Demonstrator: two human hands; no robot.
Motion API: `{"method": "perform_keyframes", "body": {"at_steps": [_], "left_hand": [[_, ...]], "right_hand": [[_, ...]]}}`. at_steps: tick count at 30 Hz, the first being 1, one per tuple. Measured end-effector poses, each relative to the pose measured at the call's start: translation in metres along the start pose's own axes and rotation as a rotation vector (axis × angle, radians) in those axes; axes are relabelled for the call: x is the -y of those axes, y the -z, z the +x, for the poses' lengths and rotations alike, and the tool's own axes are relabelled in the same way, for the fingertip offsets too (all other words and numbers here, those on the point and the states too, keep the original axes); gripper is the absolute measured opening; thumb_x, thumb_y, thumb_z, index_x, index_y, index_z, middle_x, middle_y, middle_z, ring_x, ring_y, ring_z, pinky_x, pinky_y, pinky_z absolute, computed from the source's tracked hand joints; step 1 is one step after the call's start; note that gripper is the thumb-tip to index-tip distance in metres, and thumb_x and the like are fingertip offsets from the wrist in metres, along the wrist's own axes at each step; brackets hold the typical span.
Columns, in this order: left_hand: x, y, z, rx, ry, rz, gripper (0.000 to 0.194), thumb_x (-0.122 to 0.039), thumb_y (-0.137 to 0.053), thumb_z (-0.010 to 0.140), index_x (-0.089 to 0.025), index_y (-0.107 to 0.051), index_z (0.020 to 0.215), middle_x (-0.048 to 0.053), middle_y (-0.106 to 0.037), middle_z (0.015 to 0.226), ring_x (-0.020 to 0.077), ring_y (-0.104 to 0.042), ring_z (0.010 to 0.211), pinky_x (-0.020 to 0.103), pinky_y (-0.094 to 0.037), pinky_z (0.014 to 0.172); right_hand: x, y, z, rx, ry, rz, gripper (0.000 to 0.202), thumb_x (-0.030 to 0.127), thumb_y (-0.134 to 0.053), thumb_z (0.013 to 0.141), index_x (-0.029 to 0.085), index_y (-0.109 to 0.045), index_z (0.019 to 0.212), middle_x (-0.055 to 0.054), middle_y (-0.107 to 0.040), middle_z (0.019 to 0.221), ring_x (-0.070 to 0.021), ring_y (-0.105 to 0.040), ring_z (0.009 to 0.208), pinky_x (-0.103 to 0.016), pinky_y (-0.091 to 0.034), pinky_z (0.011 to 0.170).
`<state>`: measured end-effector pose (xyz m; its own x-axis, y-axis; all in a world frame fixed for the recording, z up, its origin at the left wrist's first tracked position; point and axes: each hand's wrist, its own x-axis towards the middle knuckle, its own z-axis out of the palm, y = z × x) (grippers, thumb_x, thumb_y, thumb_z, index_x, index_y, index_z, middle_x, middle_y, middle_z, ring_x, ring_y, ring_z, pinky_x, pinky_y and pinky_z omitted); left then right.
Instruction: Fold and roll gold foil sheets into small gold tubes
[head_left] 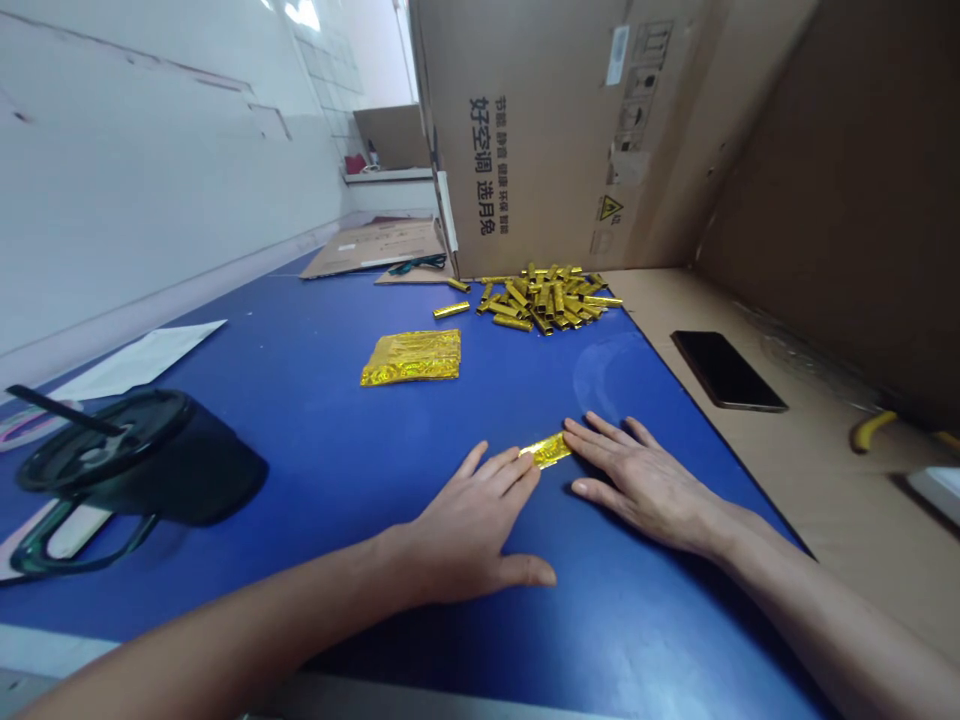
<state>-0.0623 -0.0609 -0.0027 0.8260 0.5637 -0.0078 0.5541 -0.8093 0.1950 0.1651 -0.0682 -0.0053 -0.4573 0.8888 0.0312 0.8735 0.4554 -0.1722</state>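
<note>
A small strip of shiny gold foil (pixel 550 451) lies flat on the blue tabletop (pixel 330 440). My left hand (pixel 476 520) rests palm down, fingers stretched out, with its fingertips over the strip's left end. On the right end press the fingertips of my right hand (pixel 630 470), also flat with fingers spread. Both strip ends are partly hidden under the fingers. Beyond my hands lies a flat stack of gold foil sheets (pixel 412 356). Farther back is a heap of small folded gold foil tubes (pixel 551 298), with a single gold tube (pixel 451 310) apart to its left.
A dark lidded mug (pixel 172 460) with a straw stands at the left, near a white paper (pixel 142 360). A large cardboard box (pixel 555 130) rises behind the heap. At the right, a black phone (pixel 727 370) lies on cardboard. Dark-framed glasses (pixel 417 264) sit at the back.
</note>
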Motion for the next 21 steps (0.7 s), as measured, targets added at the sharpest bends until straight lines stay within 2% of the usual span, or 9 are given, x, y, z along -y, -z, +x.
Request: {"method": "perform_keyframes", "body": {"at_steps": [7,11,13,15,21], "left_hand": [[0.0,-0.002,0.004,-0.008,-0.002,-0.016,0.083,-0.069,-0.034,0.07,-0.01,-0.026,0.129,0.016,-0.031,0.133,0.0269,-0.022,0.125,0.045,-0.014,0.101],[-0.001,-0.003,0.004,-0.007,-0.02,-0.012,0.086,-0.069,-0.035,0.069,-0.009,-0.026,0.129,0.017,-0.029,0.133,0.0286,-0.022,0.124,0.046,-0.015,0.1],[-0.001,-0.003,0.004,-0.009,-0.015,-0.02,0.089,-0.07,-0.037,0.067,-0.009,-0.025,0.13,0.018,-0.028,0.134,0.0292,-0.023,0.124,0.046,-0.016,0.1],[-0.001,-0.004,0.004,-0.003,-0.014,-0.02,0.091,-0.071,-0.038,0.066,-0.008,-0.023,0.13,0.018,-0.027,0.134,0.0292,-0.023,0.123,0.046,-0.016,0.1],[0.001,-0.002,0.002,-0.004,-0.032,0.016,0.087,-0.071,-0.033,0.068,-0.008,-0.026,0.129,0.017,-0.03,0.133,0.0279,-0.021,0.125,0.045,-0.015,0.1]], "right_hand": [[-0.001,-0.001,0.0,-0.005,-0.013,-0.003,0.058,0.054,-0.026,0.082,0.021,-0.03,0.13,-0.006,-0.029,0.136,-0.0251,-0.019,0.126,-0.055,-0.016,0.098],[0.023,-0.003,-0.001,-0.029,0.066,0.024,0.07,0.058,-0.03,0.079,0.014,-0.022,0.133,-0.011,-0.022,0.138,-0.025,-0.016,0.127,-0.054,-0.011,0.1],[0.035,-0.005,-0.001,-0.002,0.163,0.085,0.076,0.059,-0.032,0.077,0.012,-0.016,0.135,-0.012,-0.021,0.138,-0.0233,-0.017,0.126,-0.049,-0.013,0.102],[0.041,-0.008,-0.001,0.015,0.177,0.095,0.075,0.058,-0.031,0.078,0.011,-0.016,0.135,-0.012,-0.02,0.138,-0.0219,-0.018,0.126,-0.045,-0.016,0.103],[0.02,-0.011,0.003,-0.049,0.03,-0.027,0.067,0.055,-0.029,0.081,0.011,-0.027,0.132,-0.014,-0.03,0.134,-0.0226,-0.023,0.125,-0.045,-0.021,0.101]]}}
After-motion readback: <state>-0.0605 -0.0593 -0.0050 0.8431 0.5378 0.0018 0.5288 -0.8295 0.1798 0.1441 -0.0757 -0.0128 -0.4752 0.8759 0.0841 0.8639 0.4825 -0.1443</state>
